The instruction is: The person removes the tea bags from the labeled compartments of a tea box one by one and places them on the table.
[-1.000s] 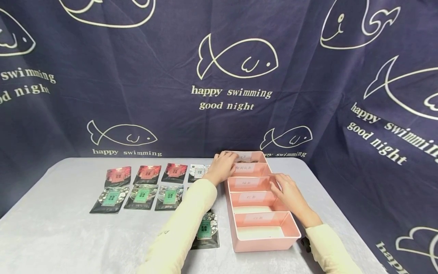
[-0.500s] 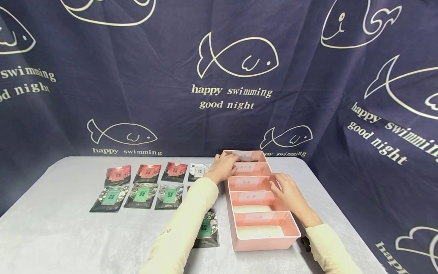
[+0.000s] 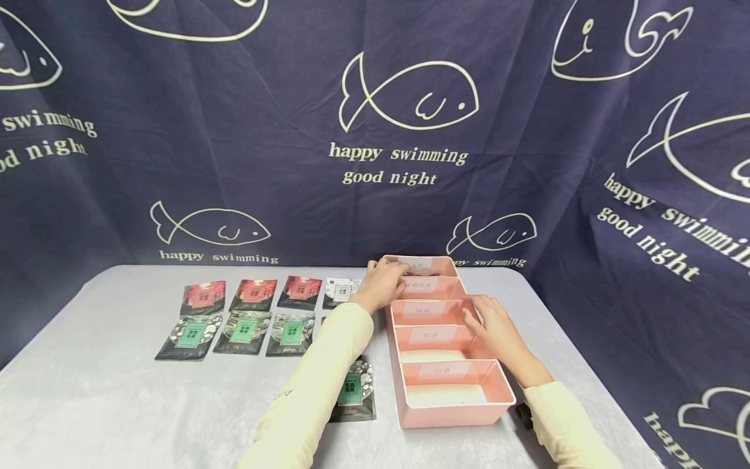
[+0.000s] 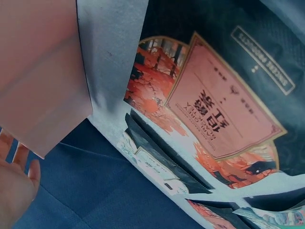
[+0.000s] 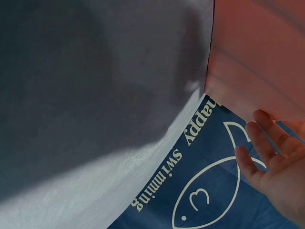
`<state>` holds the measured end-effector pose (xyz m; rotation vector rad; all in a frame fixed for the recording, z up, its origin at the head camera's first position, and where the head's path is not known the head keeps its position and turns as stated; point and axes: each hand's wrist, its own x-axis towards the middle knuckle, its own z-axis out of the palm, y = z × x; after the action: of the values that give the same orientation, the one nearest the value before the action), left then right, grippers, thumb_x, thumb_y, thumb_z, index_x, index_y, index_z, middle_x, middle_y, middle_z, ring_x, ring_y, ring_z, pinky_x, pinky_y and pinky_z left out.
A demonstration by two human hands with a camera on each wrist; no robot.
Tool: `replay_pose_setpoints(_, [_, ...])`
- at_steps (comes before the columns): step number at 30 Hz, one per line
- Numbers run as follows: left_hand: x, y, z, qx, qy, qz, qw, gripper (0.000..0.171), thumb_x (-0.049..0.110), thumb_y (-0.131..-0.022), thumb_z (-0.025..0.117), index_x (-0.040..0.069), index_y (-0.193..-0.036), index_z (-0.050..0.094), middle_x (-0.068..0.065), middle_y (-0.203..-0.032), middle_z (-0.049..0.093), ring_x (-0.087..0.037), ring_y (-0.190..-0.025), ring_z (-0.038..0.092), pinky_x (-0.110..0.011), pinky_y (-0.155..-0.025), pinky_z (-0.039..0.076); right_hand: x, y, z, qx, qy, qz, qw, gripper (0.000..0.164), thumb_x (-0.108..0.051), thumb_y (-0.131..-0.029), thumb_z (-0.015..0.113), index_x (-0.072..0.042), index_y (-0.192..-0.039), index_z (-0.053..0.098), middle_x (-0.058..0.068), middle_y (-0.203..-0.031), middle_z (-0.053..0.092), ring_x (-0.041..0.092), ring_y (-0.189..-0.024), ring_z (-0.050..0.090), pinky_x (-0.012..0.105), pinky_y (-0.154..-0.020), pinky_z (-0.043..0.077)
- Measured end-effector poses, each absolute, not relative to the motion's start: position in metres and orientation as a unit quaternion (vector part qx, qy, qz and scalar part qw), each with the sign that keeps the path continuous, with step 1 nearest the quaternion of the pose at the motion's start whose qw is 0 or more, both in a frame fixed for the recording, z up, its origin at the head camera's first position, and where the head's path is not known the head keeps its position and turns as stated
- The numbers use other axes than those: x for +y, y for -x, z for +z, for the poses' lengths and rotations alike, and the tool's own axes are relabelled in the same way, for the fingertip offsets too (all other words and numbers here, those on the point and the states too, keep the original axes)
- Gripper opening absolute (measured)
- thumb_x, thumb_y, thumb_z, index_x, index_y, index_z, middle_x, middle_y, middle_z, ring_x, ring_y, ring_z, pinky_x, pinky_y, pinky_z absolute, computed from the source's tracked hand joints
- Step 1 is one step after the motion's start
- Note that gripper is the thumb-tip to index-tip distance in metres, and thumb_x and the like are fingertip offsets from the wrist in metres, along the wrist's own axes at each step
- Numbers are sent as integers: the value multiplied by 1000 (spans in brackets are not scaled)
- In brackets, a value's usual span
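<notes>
A long pink storage box [image 3: 457,417], split by dividers into several labelled compartments, stands on the table. My left hand [image 3: 379,285] holds its far left rim, with fingertips over the edge beside the far compartments. In the left wrist view, the fingers [image 4: 20,155] of that hand lie at the edge of the pink wall. On the opposite side, my right hand [image 3: 495,329] holds the right rim, thumb inside. The right wrist view shows its fingers [image 5: 267,131] against the outer wall. Part of a dark item shows in the farthest compartment; its kind is unclear.
Left of the box lie black tea pouches with red labels [image 3: 203,298], green labels [image 3: 242,332] and a white label [image 3: 340,293]. Another green-labelled pouch [image 3: 353,393] lies near the left sleeve [image 3: 316,384]. A dark blue curtain [image 3: 293,130] hangs behind the table.
Both hands stay at the box rims and the box keeps its place among the pouches. The head view shifts very slightly.
</notes>
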<state>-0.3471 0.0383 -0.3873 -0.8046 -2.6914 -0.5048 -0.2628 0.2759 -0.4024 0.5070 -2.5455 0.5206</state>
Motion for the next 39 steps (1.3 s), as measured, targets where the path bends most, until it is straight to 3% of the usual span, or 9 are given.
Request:
replay_pose_setpoints(6, [37,349,-391,-929,264,-189,180,15,25,-89,56,23,-102,63,6,-102,67,-20,-113,50,-41,-90,29,276,263,-403,-933,-185,190,245,25,-14,-85,56,2,-104,60,18,-98,63,35,-94,55,49,-84,42])
replay_pose_setpoints(15, [36,345,-383,-931,237,-184,206,11,20,-86,58,23,-94,64,6,-98,68,-19,-89,54,-40,-85,32,275,263,-402,-932,-186,191,246,26,-14,-85,56,1,-105,61,18,-99,63,36,-94,55,49,-83,42])
replay_pose_setpoints(25, [32,345,-373,-923,221,-216,227,6,22,-87,58,21,-91,63,5,-88,68,-19,-86,54,-39,-83,33,275,262,-401,-933,-182,193,242,25,-13,-85,57,1,-105,61,18,-99,62,35,-93,55,49,-83,42])
replay_pose_setpoints(33, [32,344,-361,-904,208,-242,286,10,22,-88,55,22,-91,64,7,-88,68,-16,-85,54,-38,-84,33,276,262,-400,-934,-184,193,236,28,-13,-84,58,2,-108,60,18,-101,62,34,-93,54,49,-83,42])
replay_pose_setpoints(39, [31,341,-350,-890,201,-251,323,7,22,-85,56,21,-89,63,8,-77,64,-16,-83,53,-37,-83,34,275,261,-401,-937,-181,193,230,28,-12,-85,57,3,-108,59,19,-101,62,35,-94,54,49,-83,42])
